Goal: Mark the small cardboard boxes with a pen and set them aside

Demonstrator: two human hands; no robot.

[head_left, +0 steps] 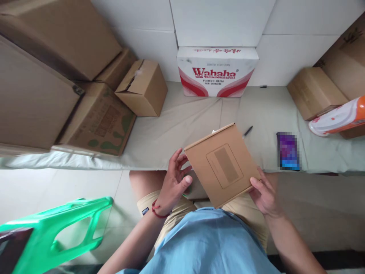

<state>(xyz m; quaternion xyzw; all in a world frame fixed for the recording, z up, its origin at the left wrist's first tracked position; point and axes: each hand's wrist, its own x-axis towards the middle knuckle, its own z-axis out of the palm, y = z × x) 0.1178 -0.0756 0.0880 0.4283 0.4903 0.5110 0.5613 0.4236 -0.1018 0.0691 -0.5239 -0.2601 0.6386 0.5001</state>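
A flat brown cardboard box (199,161) with a printed rectangle on its face is held tilted above my lap. My right hand (264,192) grips its lower right corner, thumb on the face and fingers underneath. Beside the box's left edge is my left hand (176,180), its fingers spread and curved, with a red string bracelet at the wrist. Its fingertips come close to the edge; whether they touch it, I cannot tell. Just past the box's right side a black pen (248,131) lies on the cloth-covered surface (196,114).
Brown cartons (99,118) are stacked at the left, with a small carton (148,89) beside them. A white-and-red Wahaha water box (216,74) stands against the wall. Rightward are a blurred-out phone-like item (288,150), a carton (316,93) and an orange-white pack (339,116). A green plastic stool (65,224) stands lower left.
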